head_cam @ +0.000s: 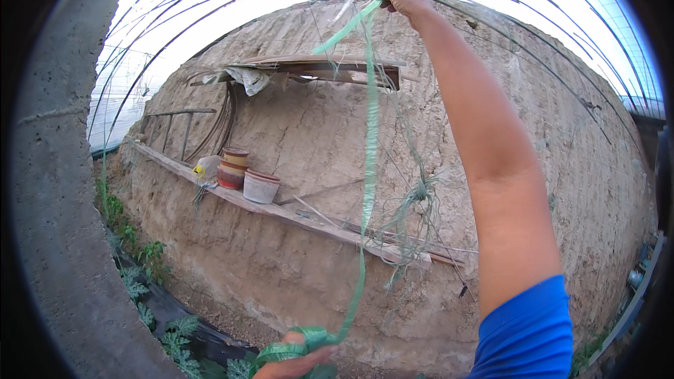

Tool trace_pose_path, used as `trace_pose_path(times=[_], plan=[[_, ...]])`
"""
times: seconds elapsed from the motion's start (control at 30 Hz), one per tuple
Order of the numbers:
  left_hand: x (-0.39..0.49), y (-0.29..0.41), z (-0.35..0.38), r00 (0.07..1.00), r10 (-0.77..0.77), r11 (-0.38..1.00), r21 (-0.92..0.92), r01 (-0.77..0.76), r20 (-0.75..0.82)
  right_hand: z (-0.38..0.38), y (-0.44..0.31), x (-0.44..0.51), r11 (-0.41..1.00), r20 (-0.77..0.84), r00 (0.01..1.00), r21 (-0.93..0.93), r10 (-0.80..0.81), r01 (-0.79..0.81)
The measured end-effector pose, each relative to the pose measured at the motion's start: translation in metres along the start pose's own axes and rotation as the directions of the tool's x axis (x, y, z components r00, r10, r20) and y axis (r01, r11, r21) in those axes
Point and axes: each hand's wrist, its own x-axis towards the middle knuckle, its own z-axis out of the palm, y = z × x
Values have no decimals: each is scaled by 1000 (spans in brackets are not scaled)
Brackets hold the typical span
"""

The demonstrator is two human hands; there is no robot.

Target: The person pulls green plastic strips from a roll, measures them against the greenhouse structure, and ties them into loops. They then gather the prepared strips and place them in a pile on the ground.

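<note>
My right hand [408,2] is raised high at the top of the view, its fingers closed on a green plastic strap [372,131] near a dark overhead pole. A short free end of the strap hangs to the left of these fingers. The long part drops down to my left hand [300,360], low in the view, which holds a loose coil of the same strap [310,336]. The coil partly hides that hand. Behind the strap, a tangled bundle of green twine [418,192] hangs before the earthen wall.
An earthen wall [316,279] curves ahead, with a wooden plank shelf [295,221] bearing stacked buckets [231,168] and a pale bucket [261,187]. A higher board shelf [337,66] juts out. A concrete post [63,179] stands left; leafy plants [181,326] grow at its foot.
</note>
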Motion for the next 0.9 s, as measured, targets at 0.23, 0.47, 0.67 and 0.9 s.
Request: trace_pose_path(times=[0.23, 0.47, 0.67, 0.9], plan=[[4, 1, 3, 999, -43, 993, -113, 43, 5, -9, 8, 2, 995, 24, 996, 49, -89, 88], [5, 2, 5, 1000, -8, 998, 61, 7, 17, -18, -19, -15, 974, 81, 992, -197, -94, 109], [1, 7, 9, 999, -49, 997, -58, 50, 13, -3, -18, -19, 939, -44, 997, -340, -71, 52], [1, -6, 11, 992, -108, 992, -56, 111, 59, -2, -20, -14, 905, -25, 1000, -426, 2, -13]])
